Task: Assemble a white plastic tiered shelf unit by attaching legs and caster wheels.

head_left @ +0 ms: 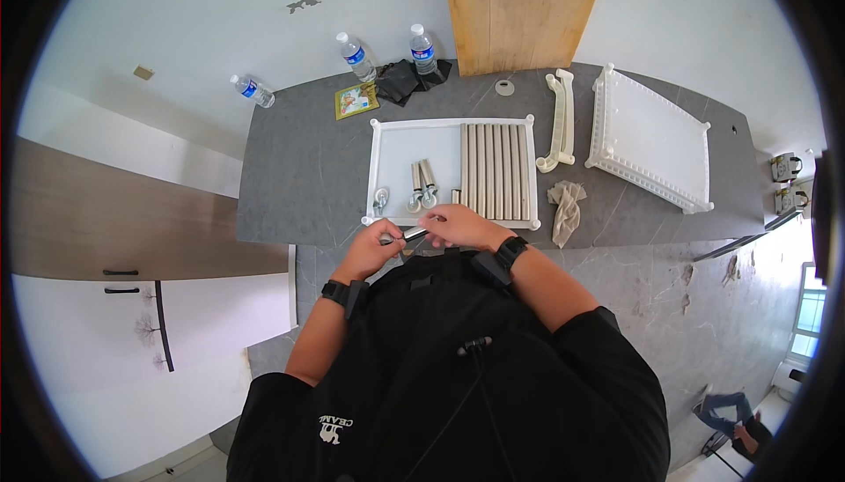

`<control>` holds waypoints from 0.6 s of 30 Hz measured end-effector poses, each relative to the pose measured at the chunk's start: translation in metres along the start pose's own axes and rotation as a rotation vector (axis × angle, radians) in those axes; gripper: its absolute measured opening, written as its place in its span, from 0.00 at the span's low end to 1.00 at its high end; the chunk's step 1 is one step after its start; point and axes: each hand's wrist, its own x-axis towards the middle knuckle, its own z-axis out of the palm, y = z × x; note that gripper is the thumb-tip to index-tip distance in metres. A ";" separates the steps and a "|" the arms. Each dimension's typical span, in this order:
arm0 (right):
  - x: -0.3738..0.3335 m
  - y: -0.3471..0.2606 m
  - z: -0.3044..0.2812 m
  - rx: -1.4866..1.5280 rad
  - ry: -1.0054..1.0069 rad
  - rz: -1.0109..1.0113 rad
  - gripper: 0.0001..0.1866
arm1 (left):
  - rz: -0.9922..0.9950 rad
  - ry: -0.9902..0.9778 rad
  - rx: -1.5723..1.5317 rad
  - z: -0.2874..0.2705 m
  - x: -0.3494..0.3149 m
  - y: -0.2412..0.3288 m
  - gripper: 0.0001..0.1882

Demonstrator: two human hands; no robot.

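Close to my body, in front of the table's near edge, a short shiny metal tube (415, 234) lies between my two hands. My left hand (371, 250) is closed at its left end, and my right hand (461, 226) pinches the other end. Just beyond them is a white plastic shelf panel (394, 137) with raised corners. On it lie two short tubes with caster wheels (417, 188), a loose caster (380, 201) at the left, and another short tube (456, 196) partly hidden by my right hand. Several long metal tubes (495, 169) fill the panel's right side, lined up side by side.
Right of the panel are cream plastic side frames (557, 121), a crumpled cloth (566, 209) and a second white shelf panel (656, 139). Water bottles (355, 57), black plastic bags (400, 83) and a packet (356, 102) stand at the back. Another person (735, 420) sits far right.
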 end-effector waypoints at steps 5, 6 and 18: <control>0.004 0.013 -0.005 -0.189 0.009 -0.307 0.14 | 0.050 0.013 0.093 0.002 0.000 0.001 0.07; 0.005 0.016 -0.005 -0.323 0.097 -0.538 0.14 | 0.030 0.014 0.033 0.002 0.000 0.002 0.07; -0.006 0.010 -0.004 -0.169 -0.013 -0.281 0.17 | 0.000 0.026 0.062 0.003 0.001 -0.001 0.08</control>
